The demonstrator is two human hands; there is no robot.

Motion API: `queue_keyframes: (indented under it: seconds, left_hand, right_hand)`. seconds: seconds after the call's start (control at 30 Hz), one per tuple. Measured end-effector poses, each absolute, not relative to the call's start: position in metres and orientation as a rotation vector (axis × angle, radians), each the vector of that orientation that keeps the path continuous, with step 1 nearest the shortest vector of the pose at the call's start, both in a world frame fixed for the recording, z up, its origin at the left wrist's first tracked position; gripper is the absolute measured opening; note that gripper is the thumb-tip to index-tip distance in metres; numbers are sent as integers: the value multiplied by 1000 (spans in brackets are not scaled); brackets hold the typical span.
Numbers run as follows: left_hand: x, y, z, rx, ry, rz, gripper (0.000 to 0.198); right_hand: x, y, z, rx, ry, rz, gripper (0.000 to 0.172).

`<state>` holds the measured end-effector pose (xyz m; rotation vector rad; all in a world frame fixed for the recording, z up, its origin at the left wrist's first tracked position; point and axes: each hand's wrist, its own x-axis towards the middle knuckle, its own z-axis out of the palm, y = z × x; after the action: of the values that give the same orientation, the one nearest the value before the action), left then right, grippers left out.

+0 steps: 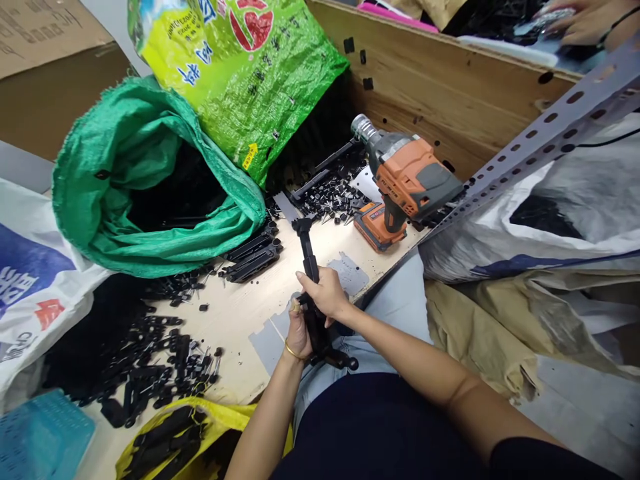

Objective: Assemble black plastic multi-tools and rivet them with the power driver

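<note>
A long black plastic arm part (308,257) stands tilted over the near edge of the wooden worktable (240,313). My right hand (327,293) is wrapped round its middle. My left hand (299,330), with a gold bangle at the wrist, grips its lower section from the left. The part's forked foot (336,360) sticks out below both hands, over my lap.
An orange cordless drill (407,177) lies at the back right beside small black pieces (333,195). A green sack (145,180) and a yellow-green bag (240,73) stand behind. Several loose black parts (160,363) cover the left; similar arms (253,257) lie mid-table. Another person's hand (583,23) shows top right.
</note>
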<state>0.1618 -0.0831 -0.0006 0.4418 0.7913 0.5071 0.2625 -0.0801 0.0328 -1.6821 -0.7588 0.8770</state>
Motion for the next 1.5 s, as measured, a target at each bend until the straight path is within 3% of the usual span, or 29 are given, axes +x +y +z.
queue_keyframes:
  seconds: [0.27,0.4,0.47,0.67,0.83,0.9,1.0,1.1,1.17,1.3,1.5]
  left_hand:
    - [153,-61,5,870,852,492,68]
    - [126,-56,30,1623,663,244,110]
    - [127,-68,36,1989,781,226,118]
    - [159,-71,16,2174,1341,376,73]
    - [128,-32,15,2284,1284,283,42]
    - [114,-24,23,2339,1116,180,41]
    - [101,-28,37,2350,893,53,39]
    - [91,-45,50,2178,701,100,22]
    - [83,-59,59,1979,595,191,13]
    - [72,-84,74,1523,783,445,16]
    - [80,-104,77,1143,1005,655,26]
  right_hand:
    - [272,-71,19,-1582,-558,896,41]
    - [286,-61,5,-1594,-331,682,43]
    - [284,-55,2,-1578,-264,631,45]
    - [280,-69,16,-1681,-665,823,45]
    - [323,-107,45,-1976,-1405,151,50]
    - [335,-114,54,-1940,-1897,88,40]
    - [340,-118,63,-1828,-2449,415,17]
    - [334,-125,74,-1768,-2484,777,28]
    - [326,-131,81,-1654,-2348,1010,37]
    - [299,-141,83,-1447,-1754,1494,46]
    - [257,-150,76,-1396,-1109,1718,51]
